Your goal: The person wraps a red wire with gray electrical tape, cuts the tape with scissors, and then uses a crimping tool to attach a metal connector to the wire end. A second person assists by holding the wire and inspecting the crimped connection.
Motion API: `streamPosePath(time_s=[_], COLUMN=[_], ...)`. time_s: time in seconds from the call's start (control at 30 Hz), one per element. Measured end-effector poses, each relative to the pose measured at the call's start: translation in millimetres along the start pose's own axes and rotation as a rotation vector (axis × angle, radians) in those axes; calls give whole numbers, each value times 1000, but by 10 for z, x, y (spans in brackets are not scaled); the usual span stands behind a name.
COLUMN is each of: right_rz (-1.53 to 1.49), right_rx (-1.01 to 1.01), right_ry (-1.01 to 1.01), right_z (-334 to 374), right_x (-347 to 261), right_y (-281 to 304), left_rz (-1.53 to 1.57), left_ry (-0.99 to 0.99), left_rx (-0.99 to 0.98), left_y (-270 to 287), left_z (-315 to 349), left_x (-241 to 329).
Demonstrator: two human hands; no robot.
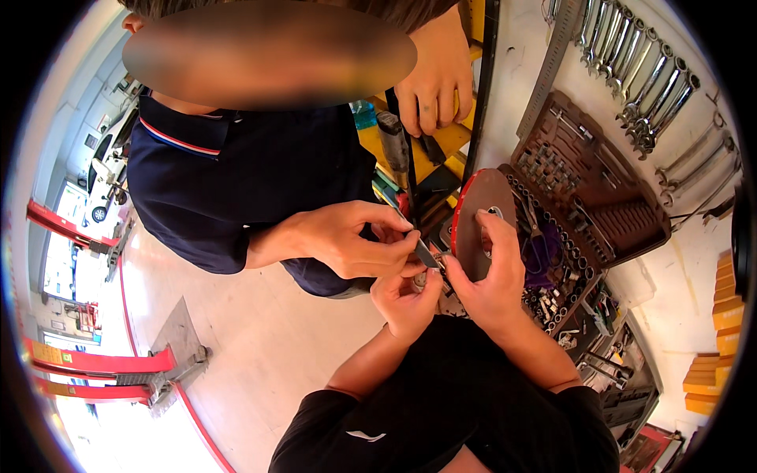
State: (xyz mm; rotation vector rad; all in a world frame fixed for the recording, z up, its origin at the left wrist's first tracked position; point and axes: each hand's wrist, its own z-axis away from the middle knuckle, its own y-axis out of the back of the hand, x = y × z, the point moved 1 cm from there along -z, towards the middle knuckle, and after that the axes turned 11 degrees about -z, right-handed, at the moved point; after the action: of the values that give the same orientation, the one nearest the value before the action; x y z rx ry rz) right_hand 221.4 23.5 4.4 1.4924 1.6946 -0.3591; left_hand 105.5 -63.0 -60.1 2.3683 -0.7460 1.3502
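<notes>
My right hand (495, 272) is closed on a brown abrasive disc (470, 225) with a red rim, held on edge; a finger is at its metal-ringed centre hole. My left hand (406, 306) is to the left of it, thumb and fingers pinched at the lower end of a thin dark flat strip (426, 254). A co-worker's hand (347, 240) grips the strip's upper end, close to my fingers. What kind of piece the strip is cannot be made out.
The co-worker's other hand (438, 79) rests by a yellow tool cart (451, 134). To the right lies an open brown socket case (631, 189), with purple-handled scissors (538, 236) beside it. Wrenches (631, 71) hang on the wall. Red lift arms (102, 361) extend over the floor at left.
</notes>
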Motion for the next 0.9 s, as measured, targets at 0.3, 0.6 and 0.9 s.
streamPosePath(time_s=[0.3, 0.6, 0.9], right_rz=[57, 72, 135], right_rx=[15, 17, 38], right_ry=[-10, -3, 42], right_z=[19, 13, 21], right_x=[-5, -18, -36], right_y=[8, -4, -2], left_rz=[117, 150, 241], left_ry=[39, 78, 117], left_rx=[-12, -47, -12], left_y=[-37, -37, -80], left_z=[11, 49, 48], left_x=[-26, -83, -93])
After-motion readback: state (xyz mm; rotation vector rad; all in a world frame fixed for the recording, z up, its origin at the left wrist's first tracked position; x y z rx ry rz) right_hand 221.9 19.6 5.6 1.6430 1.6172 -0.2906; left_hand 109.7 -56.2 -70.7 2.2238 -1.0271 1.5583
